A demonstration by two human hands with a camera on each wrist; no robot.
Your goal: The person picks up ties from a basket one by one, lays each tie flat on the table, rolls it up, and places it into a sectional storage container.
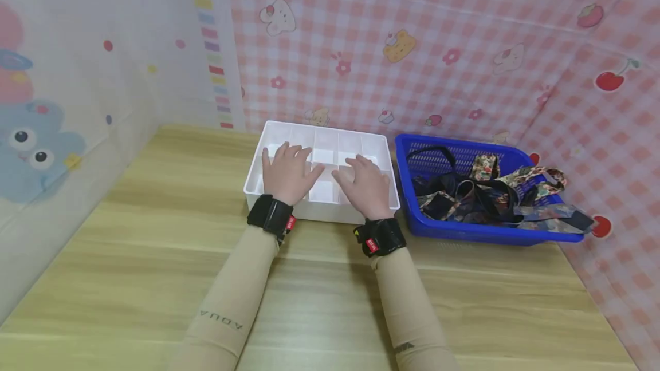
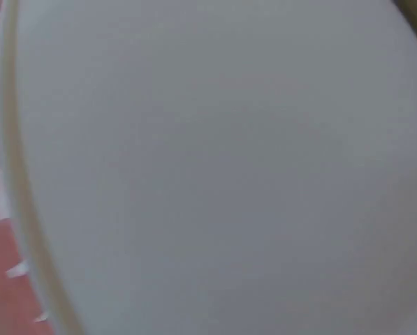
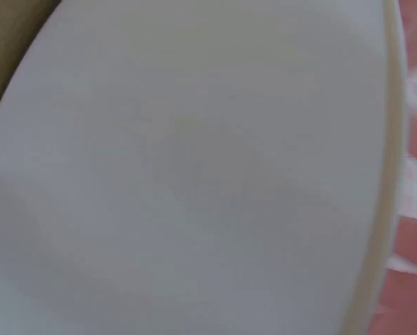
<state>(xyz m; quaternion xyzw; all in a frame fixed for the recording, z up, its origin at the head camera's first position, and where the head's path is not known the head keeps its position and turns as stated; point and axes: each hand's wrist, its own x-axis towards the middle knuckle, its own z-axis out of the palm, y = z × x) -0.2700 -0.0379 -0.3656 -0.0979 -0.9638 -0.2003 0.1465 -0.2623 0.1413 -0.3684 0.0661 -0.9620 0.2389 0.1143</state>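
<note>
Holding the left hand [image 1: 290, 175] over the left part of a white box [image 1: 322, 210] split into little rooms, and holding the right hand [image 1: 367, 189] over the right part. Stretching the fingers of both hands out, nearly straight. Having the white box right below both hands, sitting on the wooden table [image 1: 319, 291]. Not showing clearly whether touching it. Having a blue basket [image 1: 464, 231] of cloth straps [image 1: 547, 212] just beside the box, near the right hand.
</note>
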